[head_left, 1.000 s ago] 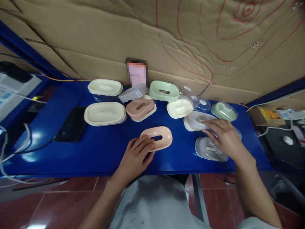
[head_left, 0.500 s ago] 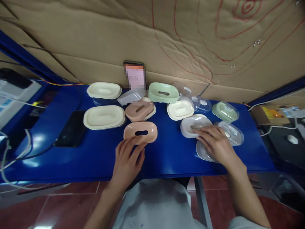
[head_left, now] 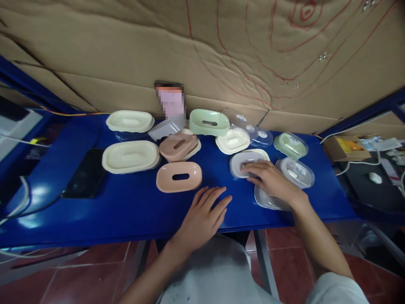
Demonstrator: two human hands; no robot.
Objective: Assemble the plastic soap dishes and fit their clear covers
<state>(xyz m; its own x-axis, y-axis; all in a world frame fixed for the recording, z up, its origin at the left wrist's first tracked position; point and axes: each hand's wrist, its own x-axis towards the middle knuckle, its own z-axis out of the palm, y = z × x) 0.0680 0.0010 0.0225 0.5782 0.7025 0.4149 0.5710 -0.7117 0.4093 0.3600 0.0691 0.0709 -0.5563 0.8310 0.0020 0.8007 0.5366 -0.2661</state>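
Observation:
My right hand [head_left: 270,179] has its thumb and fingers closed on the middle of a pale lavender dish [head_left: 236,164] with a cream piece partly under it. My left hand [head_left: 207,211] is open over the blue table, its fingers spread and holding nothing. To its upper left lies a peach dish [head_left: 164,177] with a dark oval slot. A brown dish [head_left: 172,145] rests tilted on a cream one behind it. Beneath my right forearm and hand a clear cover [head_left: 265,200] shows in part. Another clear-covered dish [head_left: 299,173] sits to the right.
Cream dishes [head_left: 129,157] stand at the left beside a black tablet [head_left: 85,173]. At the back are a green dish [head_left: 198,122], a cream lid [head_left: 233,141] and a propped phone [head_left: 172,101]. A green covered dish [head_left: 289,145] lies right, near a cardboard box [head_left: 343,148].
My left hand has left the peach dish and moved right, its fingers spreading. My right hand remains at the lavender dish. The whole view has shifted slightly.

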